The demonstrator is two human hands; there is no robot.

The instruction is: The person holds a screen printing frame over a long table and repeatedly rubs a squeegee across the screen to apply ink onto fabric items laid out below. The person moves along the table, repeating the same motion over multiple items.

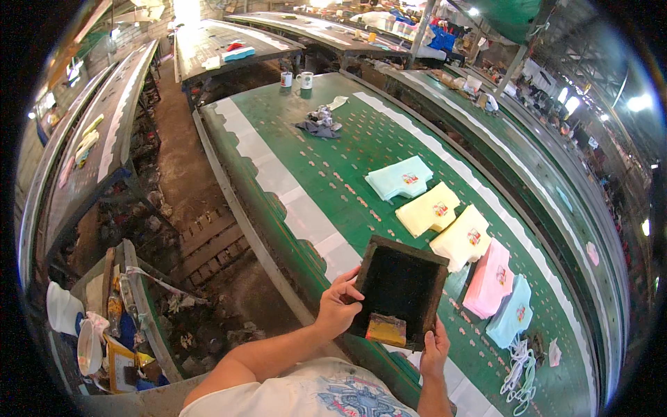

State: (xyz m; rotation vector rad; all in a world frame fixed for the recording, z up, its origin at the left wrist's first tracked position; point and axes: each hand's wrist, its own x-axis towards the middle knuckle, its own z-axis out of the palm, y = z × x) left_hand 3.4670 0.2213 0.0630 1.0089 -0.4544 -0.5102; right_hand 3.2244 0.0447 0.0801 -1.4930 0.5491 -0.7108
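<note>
At lower centre, my half-curled left hand [339,304] and closed right hand [435,349] held the dark, rectangular, wooden-looking frame [397,281] by opposite sides; it seemed stiff, fairly light, best gripped by its rims.

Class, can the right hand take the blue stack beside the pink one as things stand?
Probably not yet: the right hand is holding the dark frame. Freed, it likely could, since the blue stack lies nearby with nothing visible between.
</note>
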